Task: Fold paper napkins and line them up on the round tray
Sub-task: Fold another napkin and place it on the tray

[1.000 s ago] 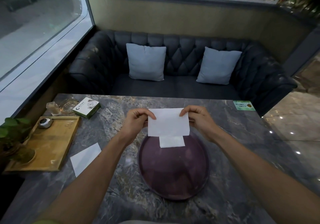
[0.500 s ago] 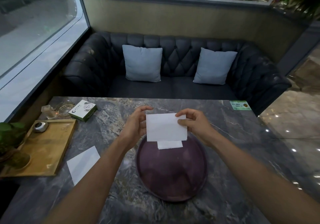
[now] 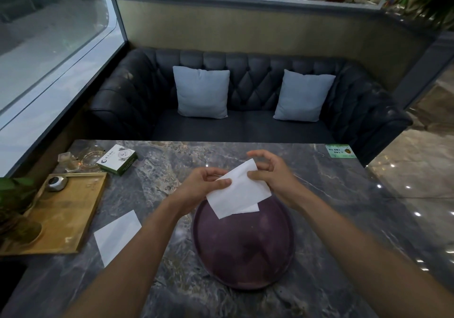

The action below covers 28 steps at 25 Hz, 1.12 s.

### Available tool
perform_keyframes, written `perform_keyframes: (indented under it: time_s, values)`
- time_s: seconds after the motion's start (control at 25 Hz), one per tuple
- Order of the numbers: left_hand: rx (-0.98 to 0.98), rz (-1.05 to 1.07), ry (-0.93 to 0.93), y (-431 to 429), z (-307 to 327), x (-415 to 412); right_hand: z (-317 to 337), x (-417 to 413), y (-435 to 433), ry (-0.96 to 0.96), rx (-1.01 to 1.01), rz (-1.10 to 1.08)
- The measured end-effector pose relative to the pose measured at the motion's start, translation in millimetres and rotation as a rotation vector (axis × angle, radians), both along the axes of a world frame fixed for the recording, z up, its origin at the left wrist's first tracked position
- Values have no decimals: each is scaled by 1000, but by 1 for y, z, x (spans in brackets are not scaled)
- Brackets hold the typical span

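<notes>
A person is sitting at a dark grey marble table (image 3: 319, 194), and the surface is shining a little under small ceiling lights. Both bare hands are holding one white paper napkin (image 3: 239, 192) in the air, just above the far rim of the round purple tray (image 3: 243, 249). The left hand (image 3: 201, 187) is pinching the left edge of the napkin between thumb and fingers. The right hand (image 3: 270, 175) is pressing its thumb on the upper right part of the sheet, while the other fingers are curled and spread loosely behind it. The napkin is tilting, with its right corner higher. Under it, a smaller folded napkin (image 3: 250, 209) is lying on the far part of the tray, mostly hidden by the held one.

A flat napkin (image 3: 118, 236) is lying on the table to the left of the tray, near a wooden tray (image 3: 66, 219) that is carrying a small metal object (image 3: 57, 183). Behind the wooden tray, a green and white box (image 3: 117, 159) and some glass pieces (image 3: 81, 160) are standing. A green card (image 3: 340, 151) is lying at the far right corner.

Across the table a dark tufted sofa (image 3: 245, 91) is standing with two pale blue cushions (image 3: 202, 93), and a big window (image 3: 49, 35) is running along the left wall
</notes>
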<state>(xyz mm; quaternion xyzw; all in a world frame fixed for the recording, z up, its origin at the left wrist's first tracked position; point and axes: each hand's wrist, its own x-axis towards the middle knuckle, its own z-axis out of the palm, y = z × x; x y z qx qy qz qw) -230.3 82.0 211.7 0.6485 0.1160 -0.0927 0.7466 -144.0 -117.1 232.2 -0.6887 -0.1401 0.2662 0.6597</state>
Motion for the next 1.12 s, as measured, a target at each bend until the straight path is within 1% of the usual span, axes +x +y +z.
perform_keyframes:
  time_s: [0.08, 0.16, 0.24, 0.32, 0.4, 0.48, 0.56, 0.64, 0.92, 1.12]
  values:
    - [7, 7, -11, 0, -1, 1, -6, 1, -1, 65, 17, 2]
    - [22, 8, -31, 1, -2, 1, -15, 1, -3, 119, -15, 48]
    - [41, 5, -41, 1, -2, 2, -22, 0, -6, 103, -81, 106]
    - [56, 16, -37, 0, -4, 3, -26, -1, -7, 77, -90, 122]
    - [50, 69, -22, -1, -7, 3, -28, 0, -8, 79, -63, 98]
    - [-22, 132, 9, -2, -13, 2, -30, 1, -8, 86, -39, 70]
    - [-115, 149, 62, -2, -22, 0, -34, 2, -8, 89, -30, 26]
    - [-144, 141, 99, 0, -32, -3, -39, 4, -9, 84, -45, -24]
    - [-98, 247, 138, -3, -51, 0, -65, 2, -14, 92, -138, -96]
    - [-71, 210, 181, -9, -72, -5, -78, -3, -21, 127, -181, -130]
